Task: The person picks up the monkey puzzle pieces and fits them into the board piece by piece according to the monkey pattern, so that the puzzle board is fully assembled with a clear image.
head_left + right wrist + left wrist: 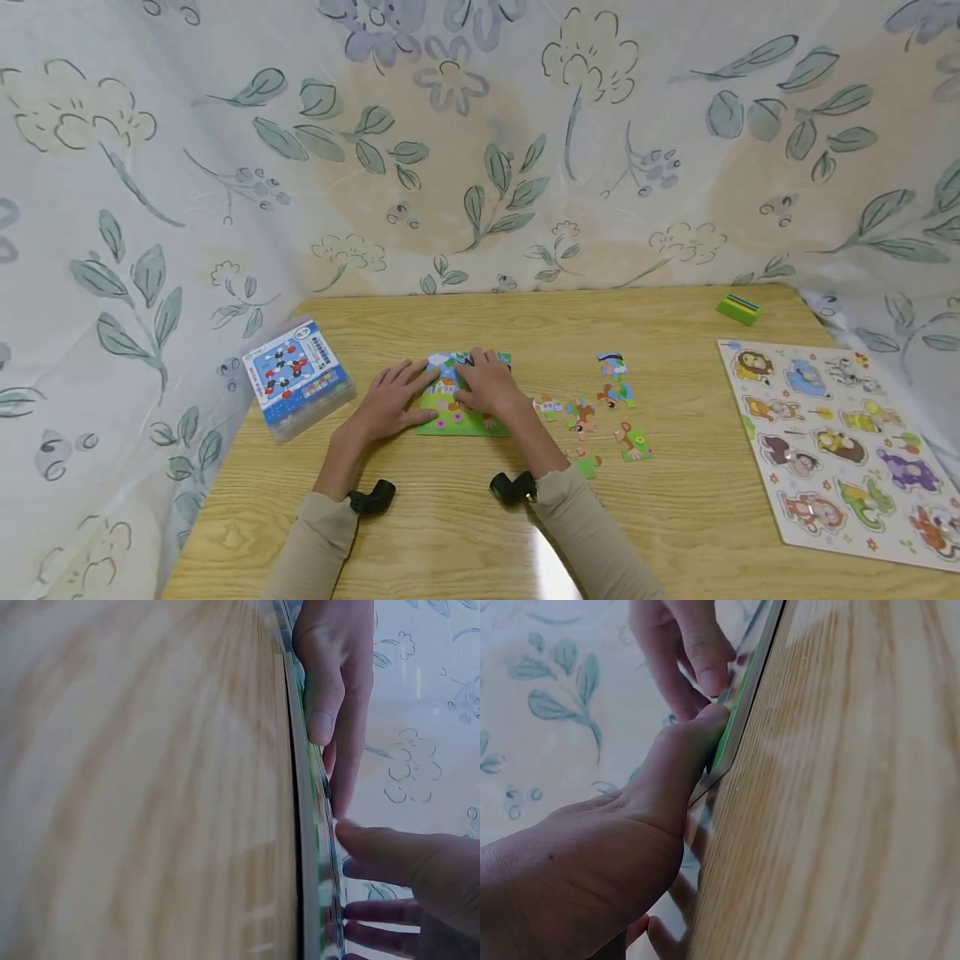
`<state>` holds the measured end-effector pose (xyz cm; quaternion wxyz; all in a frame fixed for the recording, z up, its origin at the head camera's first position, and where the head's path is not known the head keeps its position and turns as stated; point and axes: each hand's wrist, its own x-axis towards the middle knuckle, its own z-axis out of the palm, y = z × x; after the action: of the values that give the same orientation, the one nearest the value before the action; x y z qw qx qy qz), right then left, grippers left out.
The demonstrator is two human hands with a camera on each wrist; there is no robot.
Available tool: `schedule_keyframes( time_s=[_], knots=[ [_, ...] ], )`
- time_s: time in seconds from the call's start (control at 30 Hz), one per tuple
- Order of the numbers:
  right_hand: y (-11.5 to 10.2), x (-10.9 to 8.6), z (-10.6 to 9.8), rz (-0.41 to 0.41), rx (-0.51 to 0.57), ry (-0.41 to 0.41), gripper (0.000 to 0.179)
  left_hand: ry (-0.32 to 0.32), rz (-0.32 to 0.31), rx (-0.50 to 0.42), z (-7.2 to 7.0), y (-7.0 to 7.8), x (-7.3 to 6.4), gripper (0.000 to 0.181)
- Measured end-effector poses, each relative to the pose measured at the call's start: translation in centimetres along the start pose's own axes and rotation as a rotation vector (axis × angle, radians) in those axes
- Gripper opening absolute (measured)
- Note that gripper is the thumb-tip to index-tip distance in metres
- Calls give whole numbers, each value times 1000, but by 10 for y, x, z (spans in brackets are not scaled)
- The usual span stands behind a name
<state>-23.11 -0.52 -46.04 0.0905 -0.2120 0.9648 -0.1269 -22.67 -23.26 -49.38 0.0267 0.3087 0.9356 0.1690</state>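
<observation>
A jigsaw puzzle board (pixel 444 427), printed with a house, green grass and blue sky, lies flat on the wooden table. My left hand (pixel 388 403) rests along its left side, with the thumb on the lower left corner and the fingers spread towards the top left. My right hand (pixel 491 387) covers the middle and right of the picture, hiding part of it. In the right wrist view, the fingertips of the right hand (pixel 442 874) touch the puzzle's surface, fingers extended. Several loose jigsaw pieces (pixel 583 421) lie right of the board, beside the right forearm.
A clear box of molecular models with a blue label (pixel 296 375) stands at the left. A large animal peg puzzle (pixel 840 450) lies at the right. Behind it sits a small green block (pixel 738 309) with coloured strips. A floral cloth (pixel 480 167) hangs behind the table.
</observation>
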Motion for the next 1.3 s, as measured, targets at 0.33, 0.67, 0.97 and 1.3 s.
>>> schedule_keyframes(
  time_s=[0.33, 0.67, 0.97, 1.3],
  knots=[
    [43, -19, -22, -95, 410, -29, 53, -4, -10, 16, 0, 2, 4, 67],
    [122, -82, -59, 6, 344, 85, 53, -8, -35, 12, -2, 8, 7, 59],
    [174, -125, -63, 43, 280, 85, 47, 14, -77, 49, -7, 21, 15, 49],
    [196, -139, -66, 85, 276, 58, 49, -42, -137, 49, -7, 32, 28, 48]
  ],
)
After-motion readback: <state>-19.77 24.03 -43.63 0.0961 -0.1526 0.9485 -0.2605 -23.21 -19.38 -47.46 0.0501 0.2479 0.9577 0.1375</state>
